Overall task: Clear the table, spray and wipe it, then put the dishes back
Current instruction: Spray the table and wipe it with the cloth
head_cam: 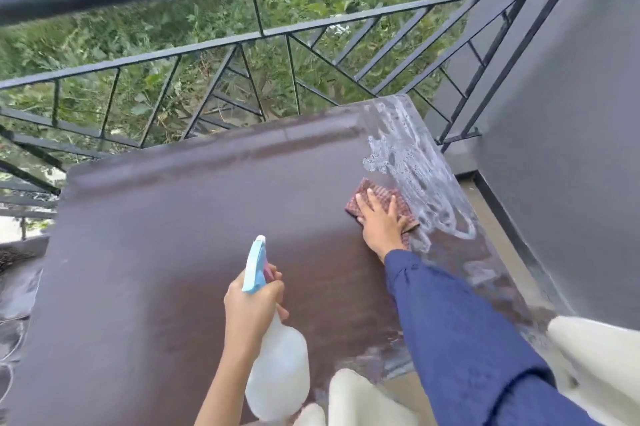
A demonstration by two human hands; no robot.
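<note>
A dark brown table [173, 235] fills the middle of the view, with no dishes on it. White foamy streaks [412, 162] run along its right edge. My right hand [381, 221] lies flat on a red checked cloth [375, 195], pressing it onto the tabletop just left of the foam. My left hand [251, 311] grips the neck of a translucent white spray bottle [280, 366] with a light blue trigger head [254, 266], held above the near part of the table, nozzle pointing away.
A black metal railing [263, 34] runs behind the table, with green plants beyond it. A grey wall [571, 148] rises on the right. Cream plastic chair parts [595, 356] show at the lower right and bottom edge.
</note>
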